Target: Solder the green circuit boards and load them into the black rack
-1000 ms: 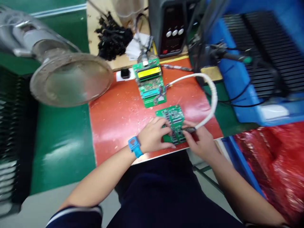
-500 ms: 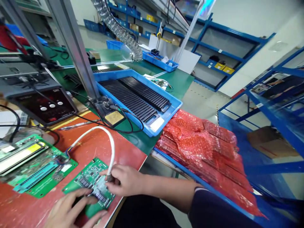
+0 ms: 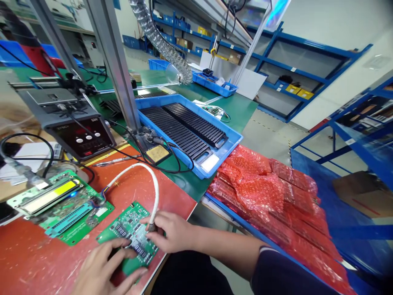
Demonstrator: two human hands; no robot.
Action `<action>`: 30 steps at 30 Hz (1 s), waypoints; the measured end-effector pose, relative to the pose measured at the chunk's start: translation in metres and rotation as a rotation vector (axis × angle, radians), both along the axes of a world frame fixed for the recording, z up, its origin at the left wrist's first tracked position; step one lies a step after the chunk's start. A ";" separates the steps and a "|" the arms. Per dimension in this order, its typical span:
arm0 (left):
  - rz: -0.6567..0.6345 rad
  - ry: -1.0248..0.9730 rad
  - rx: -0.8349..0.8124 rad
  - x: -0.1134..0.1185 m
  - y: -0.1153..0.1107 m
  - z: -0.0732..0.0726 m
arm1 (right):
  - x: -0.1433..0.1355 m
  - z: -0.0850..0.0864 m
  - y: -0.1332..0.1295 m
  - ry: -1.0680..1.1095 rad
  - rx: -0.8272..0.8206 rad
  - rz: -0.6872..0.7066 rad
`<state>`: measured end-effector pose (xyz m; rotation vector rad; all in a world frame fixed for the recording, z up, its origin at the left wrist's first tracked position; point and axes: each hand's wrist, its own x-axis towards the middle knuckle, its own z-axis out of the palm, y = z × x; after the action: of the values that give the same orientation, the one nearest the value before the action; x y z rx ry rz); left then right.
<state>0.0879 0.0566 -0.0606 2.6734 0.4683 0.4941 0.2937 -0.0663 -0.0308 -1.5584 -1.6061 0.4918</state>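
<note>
A green circuit board with digit displays (image 3: 132,229) lies on the red mat (image 3: 175,200) near its front edge. My left hand (image 3: 107,266) rests over the board's lower left part, its fingers spread and touching the board. Between the thumb and fingers of my right hand (image 3: 172,231) is the dark end of a white cable (image 3: 156,184), pressed at the board's right side. The cable arches back to a larger green board (image 3: 73,233) with a lit yellow screen (image 3: 63,188) and a teal socket (image 3: 72,219).
Behind the mat stand a soldering station (image 3: 82,135) and a sponge holder (image 3: 157,154). A blue tray (image 3: 236,141) holds black slotted parts. Red bubble-wrapped packages (image 3: 260,188) lie at the right. A metal post (image 3: 116,61) rises behind.
The whole view has shifted, so the boards and both hands appear slightly farther right. Both hands keep nearly the same pose on the board, and a blue light now shows on the larger board.
</note>
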 end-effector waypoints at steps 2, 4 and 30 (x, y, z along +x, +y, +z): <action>0.005 0.001 -0.004 0.001 -0.002 0.004 | 0.000 0.002 0.000 0.004 0.010 0.008; 0.004 0.000 -0.005 0.002 -0.003 0.006 | 0.000 0.003 -0.001 0.014 -0.011 0.005; -0.057 0.006 -0.189 0.013 -0.020 0.037 | 0.011 -0.009 -0.014 -0.129 0.097 -0.030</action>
<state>0.1007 0.0366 -0.0239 2.4994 0.4178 0.4047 0.3049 -0.0798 -0.0395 -1.5651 -1.6754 0.2979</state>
